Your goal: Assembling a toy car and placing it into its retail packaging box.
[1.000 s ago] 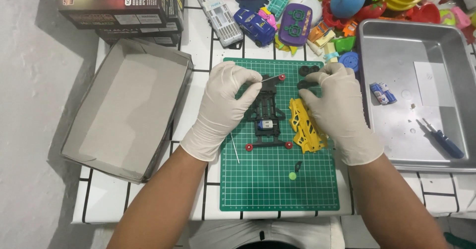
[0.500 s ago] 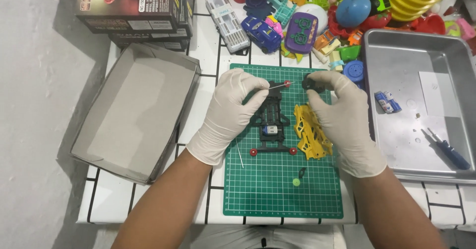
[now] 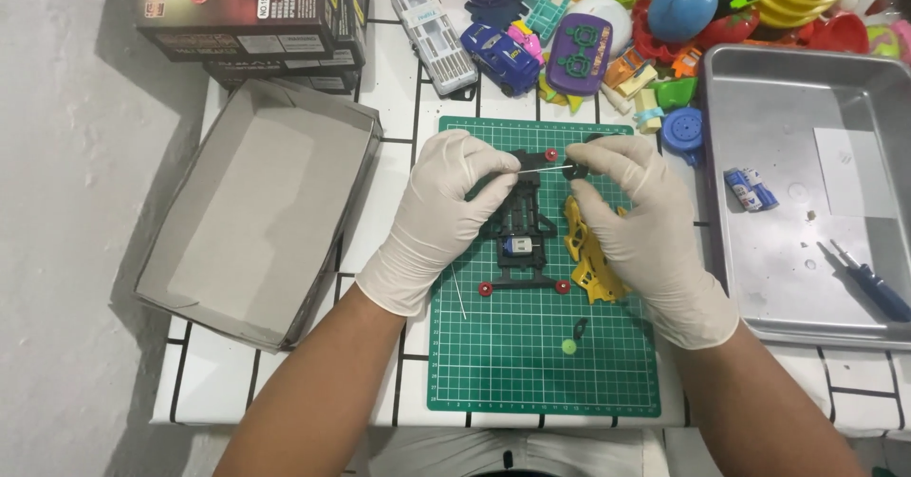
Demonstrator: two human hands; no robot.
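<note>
On the green cutting mat (image 3: 531, 373), our left hand (image 3: 446, 211) pinches one end of a thin metal axle (image 3: 543, 168) above the black toy car chassis (image 3: 521, 230). Our right hand (image 3: 645, 230) pinches a small black wheel (image 3: 575, 168) at its other end, just beside the yellow body shell (image 3: 590, 263).

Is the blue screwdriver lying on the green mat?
No, the blue screwdriver lies in the metal tray, off to the side of the green mat.

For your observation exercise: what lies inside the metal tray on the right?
Inside the metal tray: a small blue-and-white part, a white paper slip and a blue screwdriver. Its far right end is out of frame.
</note>
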